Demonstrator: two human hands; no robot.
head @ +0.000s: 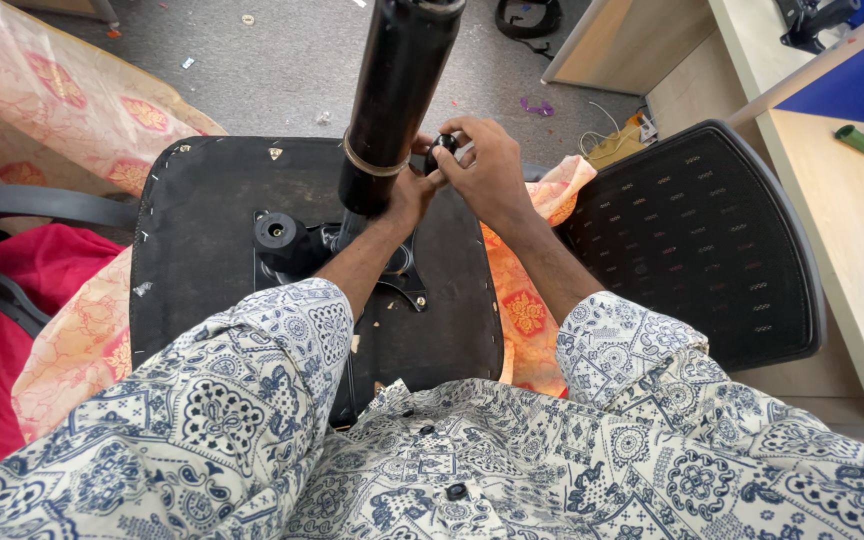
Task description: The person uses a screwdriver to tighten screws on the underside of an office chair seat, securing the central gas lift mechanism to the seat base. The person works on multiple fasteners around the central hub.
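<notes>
- Above the upturned chair seat, just right of the black gas cylinder, sitting pinched between both hands: one small black knob.
- Closing on that knob together, fingertips touching: left hand and right hand.
- Rising from the metal mechanism plate on the seat's underside, crossing in front of the left wrist: that single cylinder, ringed by one pale band.
- Lying to the right, tilted against the seat: one black mesh backrest.
- Spreading under and beside the seat: peach patterned cloth, red cloth at left.
- Running along the right edge: pale wooden desk.
</notes>
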